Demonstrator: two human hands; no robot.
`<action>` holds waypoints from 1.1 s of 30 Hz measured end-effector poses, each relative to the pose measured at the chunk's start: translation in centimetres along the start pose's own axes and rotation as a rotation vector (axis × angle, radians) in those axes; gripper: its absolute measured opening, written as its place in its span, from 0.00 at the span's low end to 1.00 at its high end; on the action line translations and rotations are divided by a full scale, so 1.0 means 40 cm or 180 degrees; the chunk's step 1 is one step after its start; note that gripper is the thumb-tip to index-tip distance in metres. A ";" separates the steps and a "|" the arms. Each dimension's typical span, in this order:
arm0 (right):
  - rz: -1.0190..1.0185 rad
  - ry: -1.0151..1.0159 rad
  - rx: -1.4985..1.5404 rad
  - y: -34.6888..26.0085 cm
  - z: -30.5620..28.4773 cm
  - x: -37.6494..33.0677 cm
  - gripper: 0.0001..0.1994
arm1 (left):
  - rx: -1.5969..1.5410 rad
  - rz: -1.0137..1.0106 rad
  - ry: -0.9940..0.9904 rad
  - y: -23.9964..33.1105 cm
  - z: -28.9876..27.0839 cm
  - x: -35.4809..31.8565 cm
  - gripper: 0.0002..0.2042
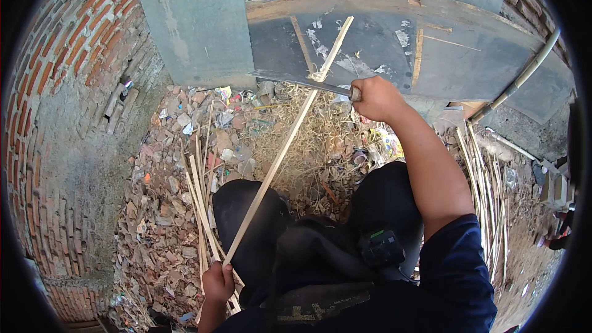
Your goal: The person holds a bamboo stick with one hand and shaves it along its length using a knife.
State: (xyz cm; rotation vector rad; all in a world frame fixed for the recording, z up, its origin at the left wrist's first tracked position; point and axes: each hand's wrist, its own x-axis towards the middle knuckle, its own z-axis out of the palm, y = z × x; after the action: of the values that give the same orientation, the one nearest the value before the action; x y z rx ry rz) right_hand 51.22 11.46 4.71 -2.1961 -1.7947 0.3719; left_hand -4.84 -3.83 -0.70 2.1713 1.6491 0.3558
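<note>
My left hand (217,282) is closed round the lower end of a long pale bamboo strip (279,159), beside my left knee. The strip slants up and away to the right, past my legs, with its far end in front of the dark panels. In my right hand (377,100), the fingers are wrapped round the handle of a long-bladed knife (296,79). Its blade points left and lies across the upper part of the strip. Curled shavings (318,76) cling to the strip at the blade.
More strips (198,191) lie by my left leg, and a bundle of strips (484,191) is on the right. Thin shavings (290,129) cover the rubble ahead. A brick wall (55,86) stands left, grey panels (197,24) at the front, and a pole (521,77) leans at right.
</note>
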 end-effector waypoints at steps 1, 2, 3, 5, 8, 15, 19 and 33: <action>-0.0074 0.0042 -0.0013 -0.025 -0.012 -0.010 0.15 | 0.0005 -0.0014 0.0005 -0.005 0.001 0.000 0.18; -0.0149 0.0074 -0.0020 -0.051 -0.019 -0.021 0.15 | 0.0005 0.0003 0.0008 -0.013 0.002 -0.005 0.18; -0.0161 0.0057 -0.0009 -0.075 -0.023 -0.030 0.15 | 0.0004 0.0020 0.0010 -0.022 0.003 -0.010 0.17; -0.0344 -0.0068 -0.0495 -0.104 -0.035 -0.046 0.15 | 0.0154 0.0111 0.0106 -0.031 0.015 -0.014 0.17; 0.0012 0.0136 -0.0114 0.007 0.001 0.006 0.16 | 0.0285 0.0139 0.0120 -0.011 0.015 -0.007 0.17; -0.0426 0.0185 -0.0141 -0.096 0.001 -0.030 0.16 | 0.0264 0.0127 0.0067 -0.031 0.008 -0.004 0.18; -0.0403 -0.0086 -0.0384 -0.043 0.013 -0.001 0.15 | 0.0211 0.0088 0.0077 -0.024 0.008 -0.010 0.18; 0.0273 0.0076 -0.0119 0.059 0.002 0.001 0.12 | 0.0233 0.0176 0.0133 -0.026 0.015 0.023 0.17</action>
State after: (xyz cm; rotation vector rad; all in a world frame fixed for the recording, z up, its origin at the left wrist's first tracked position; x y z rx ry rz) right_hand 53.33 11.05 3.77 -2.2985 -1.7127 0.3314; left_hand -5.23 -2.79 -1.73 2.2814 1.6512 0.3643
